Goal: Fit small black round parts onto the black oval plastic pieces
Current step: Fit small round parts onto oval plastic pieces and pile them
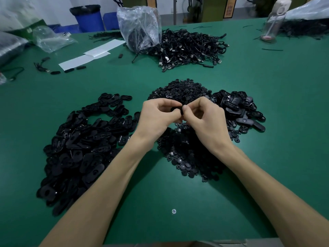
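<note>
My left hand (157,117) and my right hand (204,118) meet over the middle of the green table (178,196). Between their fingertips sits a black oval plastic piece (176,110), mostly hidden by fingers. My left hand pinches it; my right thumb and forefinger press at its right end, and whether they hold a small round part I cannot tell. A large heap of black oval pieces (80,148) lies to the left. A pile of small black round parts (188,154) spreads under and beyond my hands. A smaller group of oval pieces (238,107) lies to the right.
A tangle of black cables with USB plugs (188,49) lies further back beside a clear plastic bag (138,27). White paper sheets (92,54) and a few loose oval pieces (69,70) sit at the back left. A clear water bottle (274,20) stands at the back right. A screw head (174,211) sits near the front edge.
</note>
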Action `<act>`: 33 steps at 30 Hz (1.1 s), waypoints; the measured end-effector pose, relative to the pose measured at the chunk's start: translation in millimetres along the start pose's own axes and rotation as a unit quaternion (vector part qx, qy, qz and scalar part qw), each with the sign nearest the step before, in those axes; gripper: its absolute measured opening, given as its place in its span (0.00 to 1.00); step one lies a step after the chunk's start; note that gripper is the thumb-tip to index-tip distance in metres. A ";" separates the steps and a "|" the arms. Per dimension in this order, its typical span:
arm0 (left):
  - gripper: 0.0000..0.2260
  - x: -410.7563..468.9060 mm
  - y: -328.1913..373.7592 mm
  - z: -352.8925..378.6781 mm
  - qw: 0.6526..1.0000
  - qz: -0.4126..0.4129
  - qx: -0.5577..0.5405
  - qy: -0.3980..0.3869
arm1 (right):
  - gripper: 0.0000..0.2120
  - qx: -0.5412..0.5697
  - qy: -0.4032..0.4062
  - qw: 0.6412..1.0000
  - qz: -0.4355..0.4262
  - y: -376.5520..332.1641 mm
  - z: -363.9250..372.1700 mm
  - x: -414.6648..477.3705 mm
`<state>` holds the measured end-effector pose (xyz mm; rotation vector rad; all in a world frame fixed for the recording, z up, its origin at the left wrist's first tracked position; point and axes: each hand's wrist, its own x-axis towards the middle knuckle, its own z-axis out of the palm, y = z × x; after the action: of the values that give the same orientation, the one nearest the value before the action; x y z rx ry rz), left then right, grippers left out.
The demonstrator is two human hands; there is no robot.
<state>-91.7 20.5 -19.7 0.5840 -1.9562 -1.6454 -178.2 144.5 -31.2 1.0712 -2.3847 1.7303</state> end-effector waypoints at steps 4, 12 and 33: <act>0.06 1.3 -0.3 -3.6 1.000 0.000 0.000 -0.017 | 0.06 -0.006 0.003 1.000 -0.007 1.0 -0.3 -0.8; 0.06 0.8 1.3 -4.4 0.999 0.027 0.042 -0.016 | 0.06 -0.013 0.016 0.999 -0.028 -2.1 -0.6 -4.5; 0.08 7.8 7.0 -25.1 0.979 0.095 0.168 0.068 | 0.04 -0.093 0.076 0.992 -0.043 4.1 -22.1 11.2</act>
<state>-81.8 -2.3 -8.6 0.5953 -2.1297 -1.1376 -197.2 158.0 -21.7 0.9646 -2.3158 1.4708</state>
